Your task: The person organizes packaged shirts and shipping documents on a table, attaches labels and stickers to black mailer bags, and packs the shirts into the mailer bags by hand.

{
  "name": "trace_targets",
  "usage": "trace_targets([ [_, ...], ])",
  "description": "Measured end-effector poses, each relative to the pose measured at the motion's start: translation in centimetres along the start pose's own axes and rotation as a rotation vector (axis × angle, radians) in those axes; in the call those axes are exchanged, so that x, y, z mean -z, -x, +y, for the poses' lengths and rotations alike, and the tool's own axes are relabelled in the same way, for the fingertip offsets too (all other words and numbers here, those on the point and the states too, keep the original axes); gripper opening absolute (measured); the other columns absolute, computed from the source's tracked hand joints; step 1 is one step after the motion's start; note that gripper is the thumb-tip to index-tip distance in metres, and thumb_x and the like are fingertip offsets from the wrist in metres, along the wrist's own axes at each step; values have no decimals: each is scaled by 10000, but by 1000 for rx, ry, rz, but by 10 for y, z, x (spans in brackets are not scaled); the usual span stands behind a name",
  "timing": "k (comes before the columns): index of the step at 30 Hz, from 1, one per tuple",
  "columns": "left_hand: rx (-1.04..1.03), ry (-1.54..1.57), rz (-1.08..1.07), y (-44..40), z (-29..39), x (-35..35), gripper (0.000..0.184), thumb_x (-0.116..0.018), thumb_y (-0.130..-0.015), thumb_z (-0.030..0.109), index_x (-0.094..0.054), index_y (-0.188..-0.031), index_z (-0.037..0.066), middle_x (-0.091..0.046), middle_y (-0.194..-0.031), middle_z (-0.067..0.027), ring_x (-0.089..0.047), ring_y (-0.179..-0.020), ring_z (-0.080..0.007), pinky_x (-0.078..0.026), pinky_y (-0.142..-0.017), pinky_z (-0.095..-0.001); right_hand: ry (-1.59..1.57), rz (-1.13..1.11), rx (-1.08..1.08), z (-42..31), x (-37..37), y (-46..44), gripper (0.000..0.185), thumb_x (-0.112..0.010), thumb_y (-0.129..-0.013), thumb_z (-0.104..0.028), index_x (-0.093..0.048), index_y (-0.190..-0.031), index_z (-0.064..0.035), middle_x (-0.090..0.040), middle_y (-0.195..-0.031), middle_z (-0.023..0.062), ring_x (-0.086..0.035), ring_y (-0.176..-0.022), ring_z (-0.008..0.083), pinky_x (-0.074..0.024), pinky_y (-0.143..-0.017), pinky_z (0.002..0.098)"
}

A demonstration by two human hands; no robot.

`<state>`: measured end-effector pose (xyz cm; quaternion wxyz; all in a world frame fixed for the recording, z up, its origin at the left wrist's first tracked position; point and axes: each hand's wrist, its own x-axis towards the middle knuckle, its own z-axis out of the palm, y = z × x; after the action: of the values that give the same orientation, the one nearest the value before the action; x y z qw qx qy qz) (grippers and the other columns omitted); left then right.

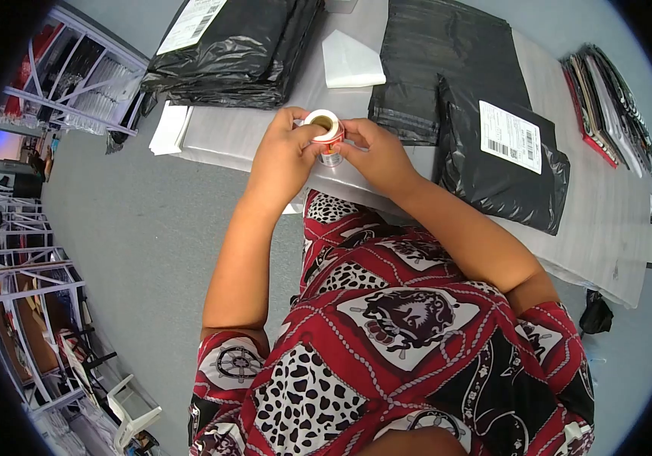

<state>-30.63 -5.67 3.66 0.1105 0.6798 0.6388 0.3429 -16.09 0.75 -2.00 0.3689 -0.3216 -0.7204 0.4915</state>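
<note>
Near the front edge of the table [223, 140], a small roll of printed stickers [328, 137], red and white with a hollow core, is held between my two hands. My left hand [282, 156] grips its left side, the thumb at the rim of the core. On the right side, the fingers of my right hand [378, 152] pinch the printed outer face. A strip with small print hangs below the fingers. Just beyond the roll lies a folded white paper [350, 61]. Right of my right hand sits a black plastic parcel [466, 171] with a white barcode label [510, 137].
Stacked black parcels [242, 53] rise at the back left, beside white sheets [169, 129]. Flat black plastic bags [451, 45] lie at the back right. Folded garments [607, 106] stand at the far right. Shelving racks [75, 72] and a white chair [132, 414] are off to the left.
</note>
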Motion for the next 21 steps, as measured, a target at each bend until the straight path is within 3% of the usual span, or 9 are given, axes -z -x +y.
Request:
trace_targets([
  [4, -13, -29, 31, 4, -5, -5, 208, -659, -685, 78, -629, -886, 38, -515, -1004, -107, -499, -932, -275, -424, -779, -333, 141, 12, 20, -8, 5, 1, 247, -603, -749, -143, -571, -952, -5, -602, -914, 126, -585, -809, 249, -452, -721, 310],
  [7, -73, -99, 28, 3, -9, -1, 216, -665, -685, 105, -630, -891, 47, -514, -1032, -98, -480, -964, -275, -401, -811, -342, 261, -117, -63, -19, 16, -2, 230, -610, -774, -118, -574, -980, -24, -590, -885, 93, -582, -805, 156, -454, -728, 263],
  [10, -159, -188, 39, 3, -15, 5, 211, -659, -683, 111, -632, -886, 60, -516, -1053, -91, -464, -984, -284, -384, -832, -356, 278, -158, -66, -14, 19, -8, 239, -607, -776, -106, -566, -994, -15, -596, -909, 87, -583, -841, 152, -453, -758, 263],
  [13, -175, -227, 60, 4, -14, 3, 205, -654, -680, 103, -631, -881, 68, -519, -1055, -88, -458, -991, -289, -379, -839, -368, -110, -147, -43, -10, 19, -9, 263, -599, -762, -147, -576, -983, -7, -616, -874, 117, -597, -848, 213, -457, -753, 288],
  [21, -180, -204, 60, 3, -15, 1, 199, -653, -678, 98, -624, -873, 71, -515, -1056, -83, -450, -1003, -301, -370, -852, -378, 0, -80, -56, -8, 14, -7, 293, -614, -760, -166, -573, -1014, -26, -610, -930, 119, -596, -864, 194, -459, -754, 283],
])
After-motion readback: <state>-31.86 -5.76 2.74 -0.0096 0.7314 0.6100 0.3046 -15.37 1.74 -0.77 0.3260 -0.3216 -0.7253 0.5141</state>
